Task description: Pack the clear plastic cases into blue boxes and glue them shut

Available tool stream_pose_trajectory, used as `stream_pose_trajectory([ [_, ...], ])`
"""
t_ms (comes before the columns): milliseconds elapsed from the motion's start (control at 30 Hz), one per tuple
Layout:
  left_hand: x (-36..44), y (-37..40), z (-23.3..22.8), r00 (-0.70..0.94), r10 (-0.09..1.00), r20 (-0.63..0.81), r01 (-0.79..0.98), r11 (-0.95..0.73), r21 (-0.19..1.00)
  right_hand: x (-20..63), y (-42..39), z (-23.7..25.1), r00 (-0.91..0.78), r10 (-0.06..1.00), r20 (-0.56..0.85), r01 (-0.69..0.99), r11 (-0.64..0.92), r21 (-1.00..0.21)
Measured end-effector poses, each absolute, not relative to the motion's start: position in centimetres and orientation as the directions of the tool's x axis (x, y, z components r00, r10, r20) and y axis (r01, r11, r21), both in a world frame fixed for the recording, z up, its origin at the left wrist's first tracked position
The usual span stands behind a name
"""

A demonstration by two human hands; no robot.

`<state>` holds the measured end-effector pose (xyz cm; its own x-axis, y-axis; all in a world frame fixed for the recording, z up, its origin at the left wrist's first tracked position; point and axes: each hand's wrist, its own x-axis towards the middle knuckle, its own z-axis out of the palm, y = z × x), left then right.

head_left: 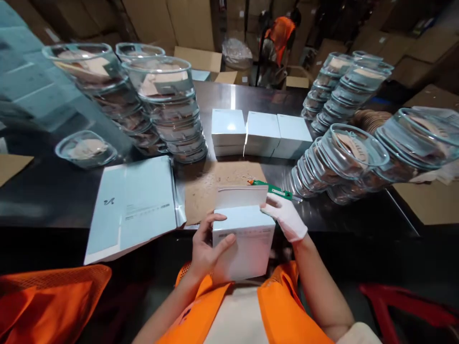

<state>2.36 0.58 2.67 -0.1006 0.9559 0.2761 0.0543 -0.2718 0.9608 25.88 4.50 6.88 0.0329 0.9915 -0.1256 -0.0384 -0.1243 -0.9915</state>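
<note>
Head view, looking down at a dark table (64,200).

The left hand (206,248), bare, is gripping the white box (247,243) from its left side: thumb lying over the top edge, fingers wrapping the near face, clamped on the carton. The box is sitting at 6 o'clock, held just above the person's lap at the table's near edge, its top flap (241,196) standing open toward 12 o'clock.

The right hand (287,217), in a white glove, is pressing on the box's upper right corner, fingers together and curled on the flap's edge. A green cutter (274,189) is lying just beyond that hand at 1 o'clock, touching or nearly touching the glove; cannot tell which.

A stack of flat folded cartons (132,205) is lying at 9 o'clock. A brown cardboard sheet (211,184) is sitting under the flap. Three closed white boxes (261,134) are standing in a row at 12 o'clock. Stacks of glass bowls (168,110) are leaning at 11 o'clock, more bowl stacks (344,162) at 2 o'clock. Another person in an orange vest (281,33) is working beyond the table's far side.
</note>
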Motion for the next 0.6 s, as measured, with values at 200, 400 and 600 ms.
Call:
stream_pose_trajectory([
  [200, 2.3, 1.4, 0.9, -0.122, 0.978, 0.169, -0.164, -0.188, 0.968, 26.2, 4.3, 6.8, -0.140, 0.990, 0.001, -0.043, -0.005, -0.999],
  [400, 1.6, 2.1, 1.3, -0.038, 0.923, 0.383, -0.119, -0.384, 0.915, 26.9, 3.0, 7.4, -0.412, 0.870, 0.272, 0.204, 0.379, -0.903],
  [600, 1.9, 1.5, 1.8, -0.024, 0.907, 0.420, 0.054, -0.419, 0.906, 26.1, 3.4, 6.0, -0.472, 0.796, 0.379, 0.229, 0.526, -0.819],
])
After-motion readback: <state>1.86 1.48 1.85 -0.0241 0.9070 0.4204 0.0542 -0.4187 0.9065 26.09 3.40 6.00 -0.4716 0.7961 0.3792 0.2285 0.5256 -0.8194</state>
